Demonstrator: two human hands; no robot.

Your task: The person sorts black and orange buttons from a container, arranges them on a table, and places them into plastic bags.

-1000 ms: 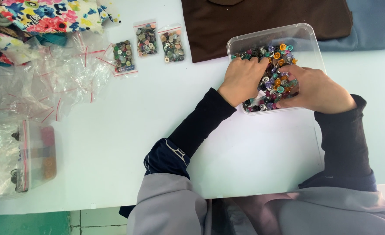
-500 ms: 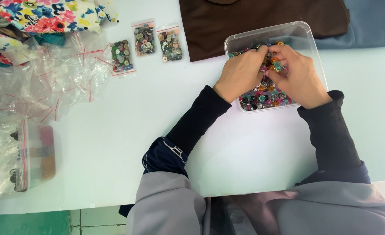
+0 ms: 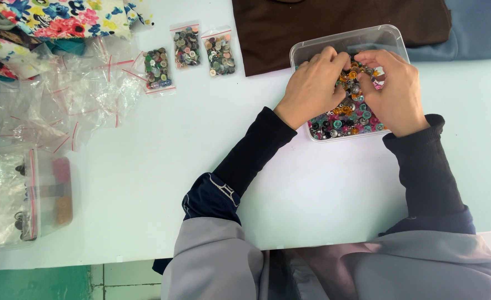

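Pale-blue table (image 3: 145,183) — both hands in button tub (image 3: 334,40).

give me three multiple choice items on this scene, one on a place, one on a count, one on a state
1. Where do the filled button bags lie?
A. inside the clear tub
B. on the table, left of the brown cloth
C. on the grey-blue cloth

2. How many filled button bags lie in that row?
A. three
B. one
C. six

3. What is the state of the clear tub?
A. shut with a lid
B. tipped on its side
C. open, with both hands in it

Answers:
1. B: the bags sit on the pale table beside the brown cloth.
2. A: three small bags lie side by side.
3. C: the left hand and right hand reach into the mixed buttons, and no lid is on the tub.
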